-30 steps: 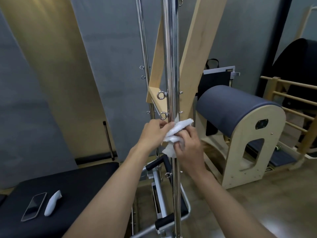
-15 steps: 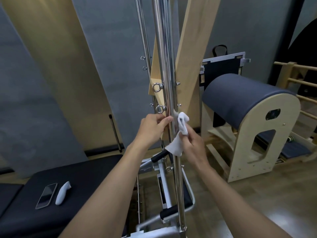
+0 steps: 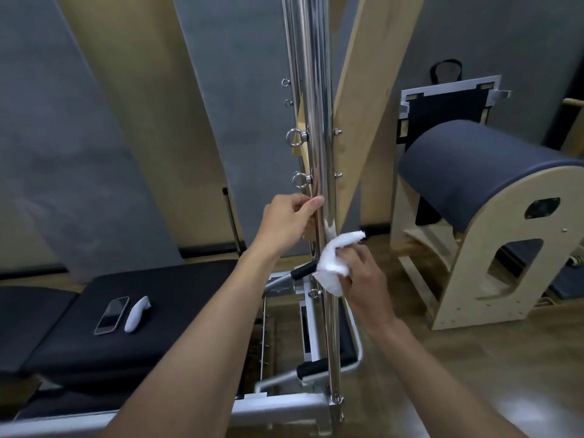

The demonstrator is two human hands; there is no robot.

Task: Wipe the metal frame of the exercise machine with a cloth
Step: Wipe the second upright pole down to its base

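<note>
A shiny vertical metal pole (image 3: 317, 105) of the exercise machine's frame runs down the middle of the view, with eye bolts (image 3: 295, 137) on its left side. My right hand (image 3: 363, 279) grips a crumpled white cloth (image 3: 335, 260) and presses it against the pole's right side at mid-height. My left hand (image 3: 292, 219) holds the pole from the left, just above the cloth, with the thumb tip on the metal. The pole's foot joins a grey base rail (image 3: 278, 412) at the bottom.
A black padded bench (image 3: 177, 298) lies at the lower left with a phone (image 3: 112, 315) and a white remote (image 3: 136, 313) on it. A padded barrel with wooden sides (image 3: 493, 216) stands to the right. A slanted wooden beam (image 3: 373, 90) is behind the pole.
My right hand has slid the cloth down the pole. The left hand has stayed on the pole. The view has moved closer and tilted down.
</note>
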